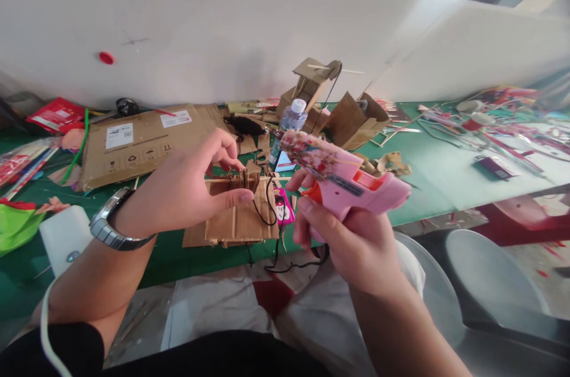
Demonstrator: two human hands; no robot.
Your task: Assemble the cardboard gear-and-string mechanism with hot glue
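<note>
My left hand (187, 187), with a metal watch on its wrist, pinches a small cardboard model piece (244, 180) between thumb and fingers above a flat cardboard base (240, 219) at the table's front edge. My right hand (351, 246) grips a pink hot glue gun (347, 178) by the handle, one finger on the orange trigger. The gun's patterned front end points left, toward the cardboard piece. A black cord (276, 240) loops down from the cardboard base toward my lap.
A green table (445, 172) carries a large flat cardboard box (142, 142), a water bottle (287, 127), cardboard constructions (320, 92), sticks and scraps. A white partition wall (222, 27) stands behind. White chairs (490, 276) are at right. Red packets lie at far left.
</note>
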